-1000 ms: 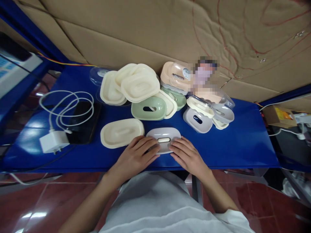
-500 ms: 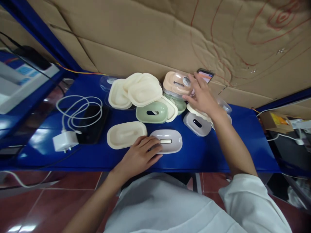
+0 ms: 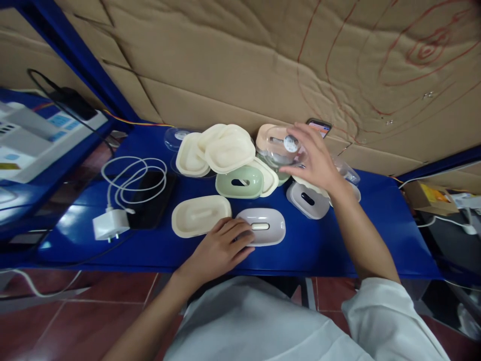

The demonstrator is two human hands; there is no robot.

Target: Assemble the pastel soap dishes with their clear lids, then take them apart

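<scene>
My left hand (image 3: 225,243) rests with bent fingers over the left end of a pale lilac soap dish (image 3: 276,228), gripping it against the table. A cream oval tray (image 3: 184,220) lies beside it on the left. My right hand (image 3: 310,155) pinches a clear plastic lid (image 3: 278,156) with a round label, between thumb and fingers. The lid is tilted over a peach soap dish (image 3: 265,133) at the back. Green soap dish (image 3: 224,184) and stacked cream trays (image 3: 229,150) lie left of it. Below the right wrist sits a grey-lilac soap dish (image 3: 315,207).
On the left, a white charger (image 3: 110,224) with a coiled cable lies beside a black flat object (image 3: 145,218). A phone (image 3: 319,126) leans at the cardboard wall (image 3: 225,75). More clear plastic (image 3: 349,173) is at the right back of the blue table (image 3: 338,250).
My right hand has lifted the clear lid off the peach soap dish, tilting it toward me. My left hand stays on the lilac soap dish. The view has shifted slightly.
</scene>
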